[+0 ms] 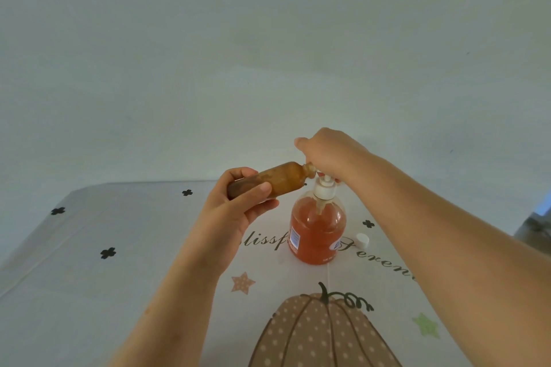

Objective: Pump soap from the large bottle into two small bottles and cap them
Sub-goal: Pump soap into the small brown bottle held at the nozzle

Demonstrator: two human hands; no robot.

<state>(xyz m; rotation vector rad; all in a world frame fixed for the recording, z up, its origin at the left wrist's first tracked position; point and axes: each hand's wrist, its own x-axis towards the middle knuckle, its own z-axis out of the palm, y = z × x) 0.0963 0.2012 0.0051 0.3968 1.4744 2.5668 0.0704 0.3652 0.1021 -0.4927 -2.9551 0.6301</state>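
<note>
Step in hand: pumping soap into small bottle; capping not yet done, second small bottle not in view.
Table [119, 292]: below both forearms, under a patterned cloth; keep large bottle planted flat on it through each stroke.
Large bottle [317, 229]: upright, directly under right hand, orange soap up to about the shoulder; press straight down to avoid tipping toward left hand.
Small bottle [277, 180]: in left hand, tilted near level, mouth raised to the nozzle beneath right hand; hold mouth tight to nozzle tip, drop base lower against backflow. Fill level hard to read through brown wall.
Pump head [324, 189]: white, under right-hand fingers; use slow full strokes, with a pause for the return.
Cap [362, 240]: white, loose on the cloth, below right forearm, just beside large bottle; leave within reach.
Right hand [325, 152]: narrow, fingers curled down over pump head, thumb out to the side; judged to be pressing.
Left hand [238, 205]: wrapped round base end of small bottle, thumb across near side, fingers behind; nothing else held.
</note>
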